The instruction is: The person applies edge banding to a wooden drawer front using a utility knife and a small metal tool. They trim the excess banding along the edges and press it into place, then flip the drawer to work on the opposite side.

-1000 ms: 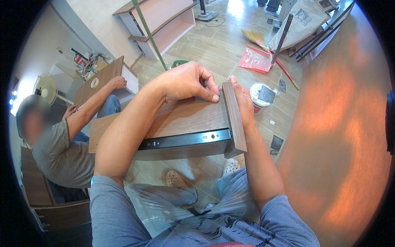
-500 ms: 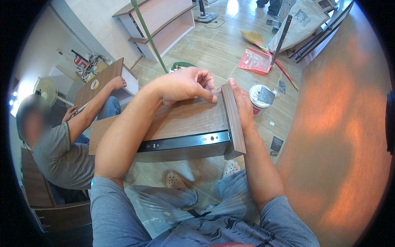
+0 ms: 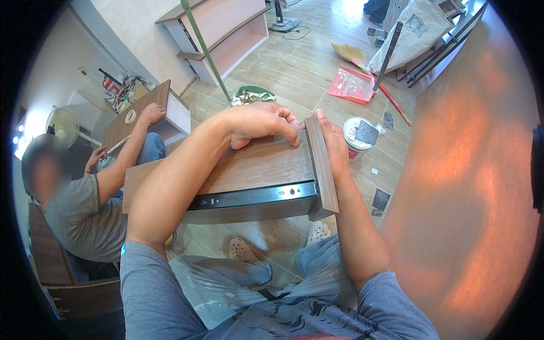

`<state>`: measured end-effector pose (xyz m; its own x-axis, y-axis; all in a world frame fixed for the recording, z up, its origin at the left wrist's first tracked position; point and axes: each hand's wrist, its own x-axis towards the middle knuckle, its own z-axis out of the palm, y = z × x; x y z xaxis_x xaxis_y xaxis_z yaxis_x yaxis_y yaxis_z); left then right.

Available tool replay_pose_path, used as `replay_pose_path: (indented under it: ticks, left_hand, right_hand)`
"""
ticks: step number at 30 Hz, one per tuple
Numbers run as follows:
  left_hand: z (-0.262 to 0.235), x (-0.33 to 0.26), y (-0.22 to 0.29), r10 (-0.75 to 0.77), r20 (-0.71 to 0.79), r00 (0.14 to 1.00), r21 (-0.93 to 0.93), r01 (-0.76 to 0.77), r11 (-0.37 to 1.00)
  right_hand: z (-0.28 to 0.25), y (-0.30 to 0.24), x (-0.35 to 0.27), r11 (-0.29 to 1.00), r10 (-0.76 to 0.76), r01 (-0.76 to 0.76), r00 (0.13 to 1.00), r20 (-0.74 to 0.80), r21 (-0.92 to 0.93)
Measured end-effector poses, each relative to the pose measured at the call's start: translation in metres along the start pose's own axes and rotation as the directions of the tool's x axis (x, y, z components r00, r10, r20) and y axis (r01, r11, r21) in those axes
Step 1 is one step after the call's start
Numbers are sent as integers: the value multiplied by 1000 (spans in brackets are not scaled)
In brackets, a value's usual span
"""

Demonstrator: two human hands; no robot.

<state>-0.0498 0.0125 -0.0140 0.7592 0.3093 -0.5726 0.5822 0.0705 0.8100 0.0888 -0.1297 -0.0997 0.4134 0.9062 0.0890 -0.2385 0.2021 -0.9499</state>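
Observation:
A wood-grain drawer [image 3: 249, 161] lies level in front of me, its top face up. A black metal slide rail [image 3: 255, 196] runs along its near side. My right hand [image 3: 335, 144] is closed around the right edge of its front panel [image 3: 323, 170], thumb up at the far corner. My left hand [image 3: 263, 126] reaches over the wood beside that panel. Its fingers are curled in a pinch near the panel's far end; whatever sits between the fingertips is too small or hidden to make out.
To the left a person [image 3: 90, 209] sits by another wood-topped unit [image 3: 141, 107] with a tape roll. Ahead are a white shelf unit [image 3: 226, 34], a green basin [image 3: 253, 92], a red dustpan [image 3: 351, 85], a broom and a paint can [image 3: 360, 133]. A wooden panel [image 3: 464, 187] stands right.
My left hand has lowered slightly toward the drawer, its fingers curling closer at the front panel. My right hand holds its place. The person's hand at left has shifted along the wood top.

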Motion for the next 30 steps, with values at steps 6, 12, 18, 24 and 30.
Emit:
replay_pose_path:
  ticks: [6,12,18,24,30]
  left_hand:
    - [-9,-2,-1,-7,36,999,-74,10,997]
    - [-4,3,-4,37,21,999,-55,-36,998]
    - [-1,1,-7,138,26,990,13,-138,990]
    - [0,0,-3,109,40,993,-16,-108,994]
    - [-1,0,0,94,105,990,-38,-90,995]
  right_hand:
    - [-4,9,4,1000,-4,4,1000,-2,-10]
    - [-6,13,4,999,-23,22,1000,16,22]
    - [-4,11,3,999,-32,31,999,19,34]
    - [0,7,-1,998,-5,4,1000,16,62]
    - [0,0,-4,999,-29,29,1000,2,17]
